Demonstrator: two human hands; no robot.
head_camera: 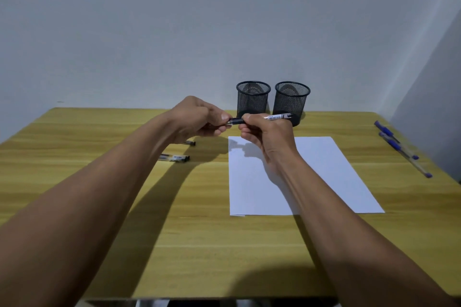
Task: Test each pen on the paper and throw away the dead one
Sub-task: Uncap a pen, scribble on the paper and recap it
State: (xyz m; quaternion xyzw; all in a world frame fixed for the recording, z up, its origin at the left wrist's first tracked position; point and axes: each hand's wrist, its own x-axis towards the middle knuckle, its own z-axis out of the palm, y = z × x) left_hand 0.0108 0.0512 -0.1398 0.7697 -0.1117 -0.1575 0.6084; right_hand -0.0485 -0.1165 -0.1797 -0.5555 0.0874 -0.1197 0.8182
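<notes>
Both hands hold one black pen [277, 117] level above the far end of the white paper [324, 177]. My right hand [267, 136] grips its clear barrel. My left hand [199, 118] pinches the pen's left end beside the black grip, where the cap or tip sits; which one is hidden by the fingers. More black pens [178, 158] lie on the table under my left forearm, one [190, 143] partly hidden. Two blue pens [399, 147] lie at the right edge.
Two black mesh cups [253, 99] [291, 101] stand side by side at the back of the wooden table [199, 232], just behind my hands. A grey wall rises directly behind the table and along its right side.
</notes>
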